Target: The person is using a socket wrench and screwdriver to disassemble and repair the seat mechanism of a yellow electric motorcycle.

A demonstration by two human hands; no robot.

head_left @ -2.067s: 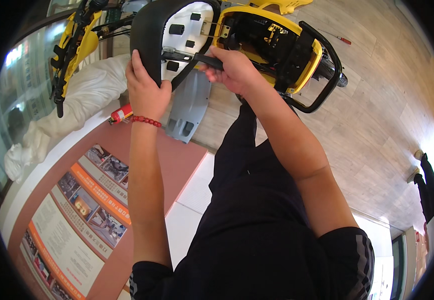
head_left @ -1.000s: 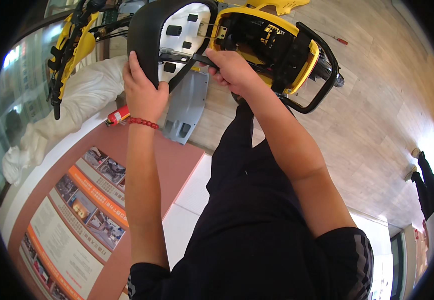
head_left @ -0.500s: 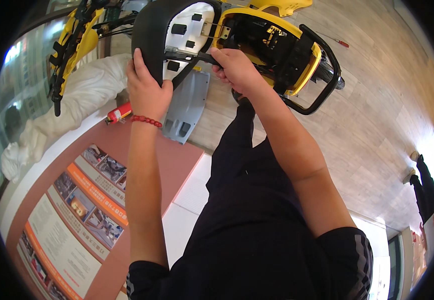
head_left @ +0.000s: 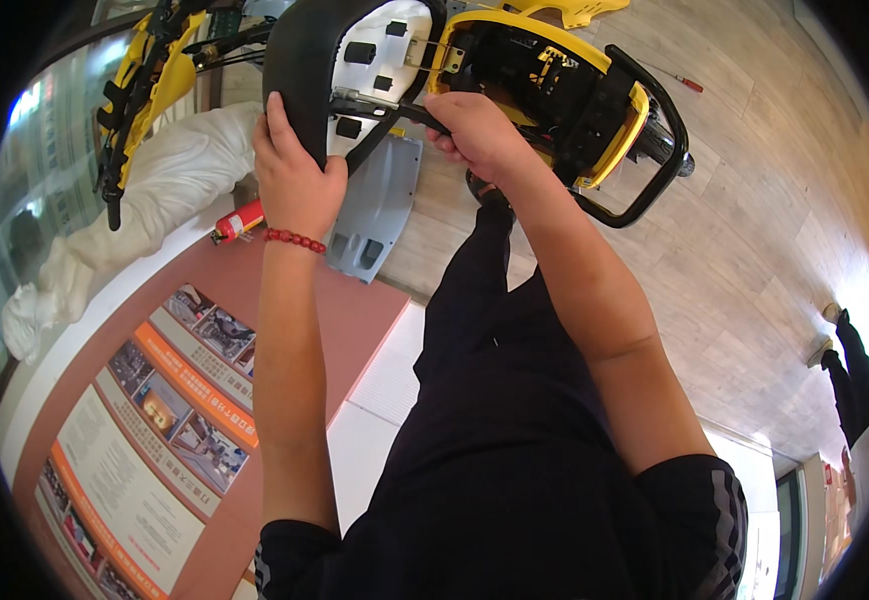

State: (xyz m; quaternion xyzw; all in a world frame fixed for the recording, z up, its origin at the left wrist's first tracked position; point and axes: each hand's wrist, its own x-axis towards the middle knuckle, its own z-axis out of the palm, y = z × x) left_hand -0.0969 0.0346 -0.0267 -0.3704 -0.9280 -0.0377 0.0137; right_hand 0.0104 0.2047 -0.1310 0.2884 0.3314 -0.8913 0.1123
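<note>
My left hand [head_left: 295,185] grips the side of a black seat [head_left: 300,70], which is raised to show its white underside [head_left: 385,65] with small black pads and a metal hinge [head_left: 425,55]. My right hand [head_left: 475,135] is closed round the black handle of a tool [head_left: 410,110], whose silver end [head_left: 360,97] lies against that underside; the exact contact is hard to make out. Right of the seat, the open yellow-and-black body [head_left: 535,75] of a scooter shows, with a black grab rail [head_left: 655,200].
Yellow-and-black parts [head_left: 140,90], white cloth-like material [head_left: 145,185], a red extinguisher [head_left: 237,220], a grey panel [head_left: 375,205] and a pink board with posters [head_left: 355,310] lie left and below. A screwdriver [head_left: 690,85] is on the wooden floor [head_left: 745,230]. Another person's legs [head_left: 845,380] are at right.
Both hands keep their holds on the seat and the tool. My right hand shows only a slight shift on the handle, and the whole view has moved very little.
</note>
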